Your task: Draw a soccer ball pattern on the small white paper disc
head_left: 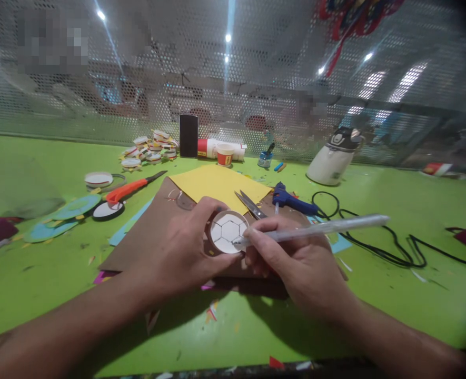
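Observation:
Between its thumb and fingers my left hand [185, 247] grips a small round paper cup piece [225, 230], its white face turned up. Dark lines on that face form a soccer-ball pattern. My right hand [296, 258] is closed around a clear-barrelled pen [327, 226], whose tip touches the lower right of the white disc. Beneath both hands lies a stack of brown sheets [149, 231]. A yellow sheet [217, 184] rests on top of it, with the open blades of scissors [252, 205] close by my right hand.
At left are an orange-handled cutter [128, 190], blue-green paper discs [75, 206] and a heap of cup rings [154, 149]. A blue glue gun [291, 200] trails a black cord [386, 252] at right. Behind stand a phone [188, 136], a paper cup [225, 155] and a white jug [331, 160].

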{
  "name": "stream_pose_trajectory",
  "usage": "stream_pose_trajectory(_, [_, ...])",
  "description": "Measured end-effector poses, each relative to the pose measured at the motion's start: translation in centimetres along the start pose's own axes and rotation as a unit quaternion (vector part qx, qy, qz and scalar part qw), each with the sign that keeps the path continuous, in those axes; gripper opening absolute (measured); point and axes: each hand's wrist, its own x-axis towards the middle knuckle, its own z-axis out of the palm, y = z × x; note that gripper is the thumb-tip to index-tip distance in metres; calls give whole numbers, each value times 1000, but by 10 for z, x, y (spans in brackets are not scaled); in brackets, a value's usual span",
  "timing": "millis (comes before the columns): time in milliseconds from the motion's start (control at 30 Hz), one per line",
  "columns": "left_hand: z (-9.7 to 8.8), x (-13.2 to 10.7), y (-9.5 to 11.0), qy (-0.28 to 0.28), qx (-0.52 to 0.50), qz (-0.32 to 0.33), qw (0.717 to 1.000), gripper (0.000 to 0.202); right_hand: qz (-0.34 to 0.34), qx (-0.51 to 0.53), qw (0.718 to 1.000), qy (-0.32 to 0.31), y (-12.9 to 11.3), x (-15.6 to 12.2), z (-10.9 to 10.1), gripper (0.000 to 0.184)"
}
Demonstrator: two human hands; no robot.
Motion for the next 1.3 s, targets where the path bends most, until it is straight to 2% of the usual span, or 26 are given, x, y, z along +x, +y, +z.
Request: stream_pose_trajectory(1300, [-3, 0, 1, -5, -10, 2, 1000, 32, 24, -19, 1000, -9, 3, -3, -1, 16])
